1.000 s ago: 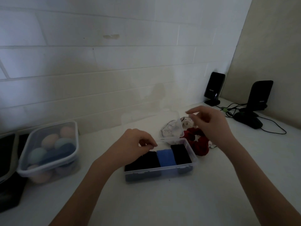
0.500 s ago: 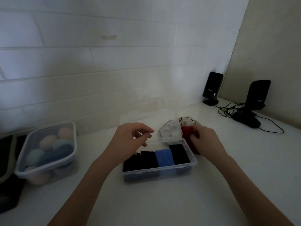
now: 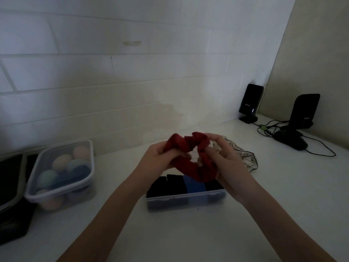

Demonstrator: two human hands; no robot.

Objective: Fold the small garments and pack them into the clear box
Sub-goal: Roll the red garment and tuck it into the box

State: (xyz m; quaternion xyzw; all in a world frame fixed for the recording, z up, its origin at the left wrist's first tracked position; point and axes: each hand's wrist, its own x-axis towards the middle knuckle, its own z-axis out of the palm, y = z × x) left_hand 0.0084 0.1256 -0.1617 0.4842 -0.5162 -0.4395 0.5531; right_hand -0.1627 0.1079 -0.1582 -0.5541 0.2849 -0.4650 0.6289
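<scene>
A crumpled dark red garment [image 3: 196,159] hangs in the air above the clear box [image 3: 186,199]. My left hand [image 3: 158,159] grips its left end and my right hand [image 3: 226,159] grips its right side. Inside the box lie folded black pieces [image 3: 166,186] and one folded blue piece [image 3: 194,186], side by side. A pale patterned garment with dark trim [image 3: 243,156] lies on the counter behind my right hand, partly hidden by it.
A lidded clear tub of pastel balls [image 3: 62,173] stands at the left, with dark flat items [image 3: 11,195] beyond it. Two black stands [image 3: 250,103] [image 3: 302,118] and cables [image 3: 268,129] occupy the back right corner. The tiled wall runs close behind.
My right hand picked the red garment up from the counter to above the box. My left hand left the box and took hold of its other end.
</scene>
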